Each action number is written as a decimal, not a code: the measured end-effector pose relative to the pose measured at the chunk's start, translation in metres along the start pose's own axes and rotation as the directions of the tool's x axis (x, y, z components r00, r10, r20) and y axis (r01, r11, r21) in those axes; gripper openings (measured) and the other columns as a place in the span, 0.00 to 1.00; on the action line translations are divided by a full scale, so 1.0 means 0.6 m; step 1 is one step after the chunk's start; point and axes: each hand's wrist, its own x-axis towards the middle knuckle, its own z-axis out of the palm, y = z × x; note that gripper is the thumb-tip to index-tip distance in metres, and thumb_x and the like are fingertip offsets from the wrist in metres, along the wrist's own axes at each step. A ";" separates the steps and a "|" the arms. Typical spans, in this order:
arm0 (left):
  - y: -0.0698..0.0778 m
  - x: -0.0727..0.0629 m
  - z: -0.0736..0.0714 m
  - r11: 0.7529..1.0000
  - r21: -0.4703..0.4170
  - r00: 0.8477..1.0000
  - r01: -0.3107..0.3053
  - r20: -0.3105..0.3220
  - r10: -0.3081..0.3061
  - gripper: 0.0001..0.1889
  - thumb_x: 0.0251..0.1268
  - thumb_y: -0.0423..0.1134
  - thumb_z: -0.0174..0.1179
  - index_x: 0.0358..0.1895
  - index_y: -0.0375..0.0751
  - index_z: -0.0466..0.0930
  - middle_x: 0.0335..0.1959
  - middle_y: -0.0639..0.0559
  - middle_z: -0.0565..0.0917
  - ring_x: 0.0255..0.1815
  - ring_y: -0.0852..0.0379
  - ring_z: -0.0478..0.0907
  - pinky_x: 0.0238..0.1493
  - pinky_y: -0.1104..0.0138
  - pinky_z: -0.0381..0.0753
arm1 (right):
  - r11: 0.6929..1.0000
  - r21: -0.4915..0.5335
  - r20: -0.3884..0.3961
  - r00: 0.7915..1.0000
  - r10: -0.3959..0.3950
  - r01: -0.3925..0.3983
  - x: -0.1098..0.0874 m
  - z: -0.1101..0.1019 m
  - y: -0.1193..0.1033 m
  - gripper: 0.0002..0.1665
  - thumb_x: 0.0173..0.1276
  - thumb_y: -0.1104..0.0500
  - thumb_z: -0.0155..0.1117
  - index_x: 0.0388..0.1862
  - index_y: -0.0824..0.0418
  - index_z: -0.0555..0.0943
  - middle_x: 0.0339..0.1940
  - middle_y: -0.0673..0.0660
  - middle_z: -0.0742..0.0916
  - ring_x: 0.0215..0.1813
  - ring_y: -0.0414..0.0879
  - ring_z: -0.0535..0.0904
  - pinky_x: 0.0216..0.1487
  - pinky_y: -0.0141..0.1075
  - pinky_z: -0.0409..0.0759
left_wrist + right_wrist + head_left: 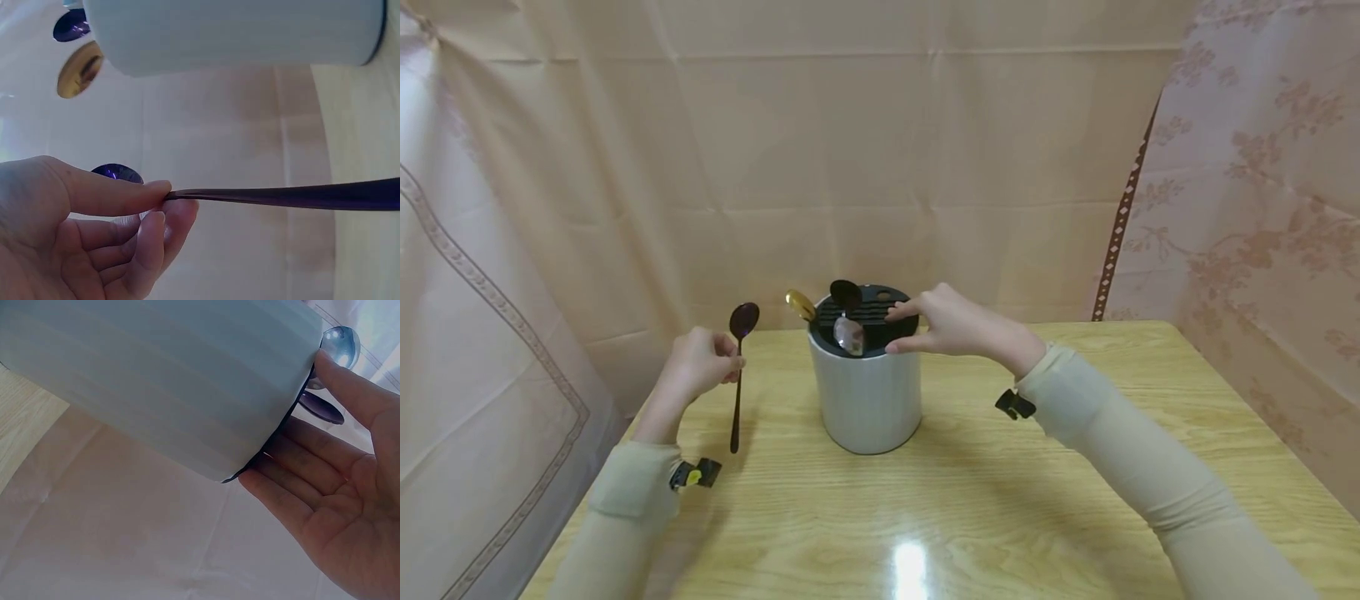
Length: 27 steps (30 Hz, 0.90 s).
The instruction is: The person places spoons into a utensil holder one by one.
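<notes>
My left hand [696,362] pinches a dark purple spoon [744,320] by its thin handle, left of the holder. The spoon is upright, bowl on top, its handle [300,196] running down from thumb and fingertips. A white ribbed cutlery holder [871,400] with a black slotted lid [872,313] stands on the table. Out of its top stick a gold spoon [800,303], a dark spoon [846,293] and a silver spoon [850,336]. At the holder's right rim, my right hand [962,321] rests with extended fingers over the lid and its thumb at the near edge.
The light wooden table [1000,500] reaches back to a beige cloth [880,150]. Patterned cloth hangs on the left [482,333] and right [1262,208] sides. A glare spot shines near the table's front.
</notes>
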 end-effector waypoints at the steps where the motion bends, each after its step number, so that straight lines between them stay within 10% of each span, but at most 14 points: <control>1: 0.004 -0.001 -0.001 1.000 0.002 1.000 -0.005 -0.009 0.005 0.09 0.61 0.37 0.61 0.27 0.36 0.80 0.21 0.49 0.85 0.22 0.58 0.80 0.28 0.67 0.74 | 1.000 0.000 0.000 1.000 -0.001 0.001 0.000 0.000 0.000 0.30 0.62 0.44 0.65 0.58 0.61 0.79 0.61 0.60 0.80 0.12 0.38 0.49 0.21 0.31 0.62; 27: 0.065 -0.005 -0.024 0.997 -0.029 0.989 -0.075 -0.128 0.071 0.07 0.63 0.37 0.59 0.33 0.36 0.81 0.27 0.46 0.86 0.24 0.57 0.81 0.28 0.67 0.79 | 1.000 0.000 0.004 1.000 -0.007 0.007 0.002 -0.001 -0.004 0.30 0.62 0.44 0.65 0.58 0.61 0.79 0.61 0.60 0.80 0.13 0.38 0.49 0.22 0.31 0.62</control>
